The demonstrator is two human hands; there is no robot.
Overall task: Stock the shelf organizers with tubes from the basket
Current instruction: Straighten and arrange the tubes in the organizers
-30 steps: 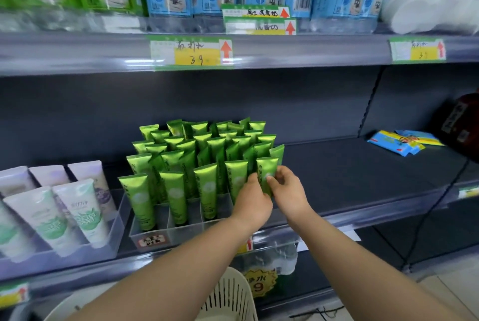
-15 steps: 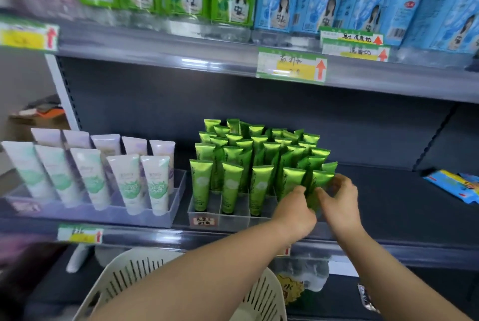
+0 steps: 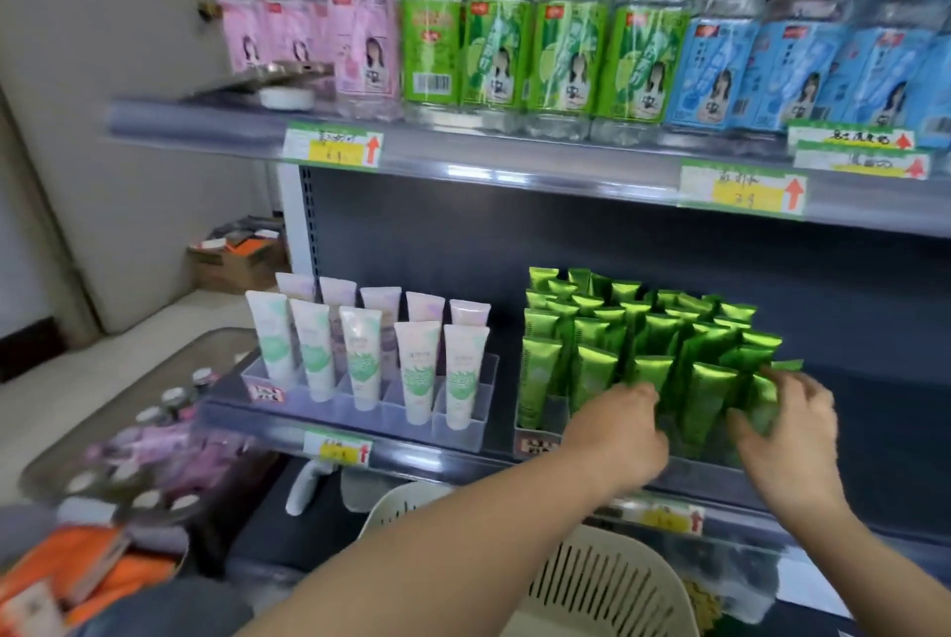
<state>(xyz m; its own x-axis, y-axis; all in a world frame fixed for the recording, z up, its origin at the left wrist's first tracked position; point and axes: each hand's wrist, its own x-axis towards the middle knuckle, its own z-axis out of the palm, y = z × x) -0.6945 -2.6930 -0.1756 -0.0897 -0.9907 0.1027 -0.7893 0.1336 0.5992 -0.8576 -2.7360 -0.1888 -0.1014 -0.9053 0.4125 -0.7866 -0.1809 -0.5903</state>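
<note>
- The dark grey metal shelf (image 3: 875, 420) carries two clear plastic organizers side by side along its front edge.
- The right-hand clear organizer (image 3: 535, 435) is packed with rows of glossy green squeeze tubes (image 3: 592, 327), which stand cap-down, some leaning.
- The right hand (image 3: 787, 430) is at the right end of that organizer's front row. Its thumb and curled fingers grasp one glossy green end tube (image 3: 767, 392), which is tilted and touches its neighbours.
- The left hand (image 3: 620, 430) is at the middle of the same front row with its back to the camera. Its fingers are bent against the tubes, but whether they grip one cannot be told.
- The left-hand clear organizer (image 3: 463, 425) holds upright white squeeze tubes with pale green and lilac prints (image 3: 360, 358), in two rows.
- A cream slotted plastic basket (image 3: 607, 580) sits below the shelf's front edge, under the forearms. Its inside is hidden.
- On the upper shelf stand clear plastic bottles with pink, green and blue labels (image 3: 566, 44).
- Yellow-and-green price tags (image 3: 741, 194) are on the upper shelf's front edge.
</note>
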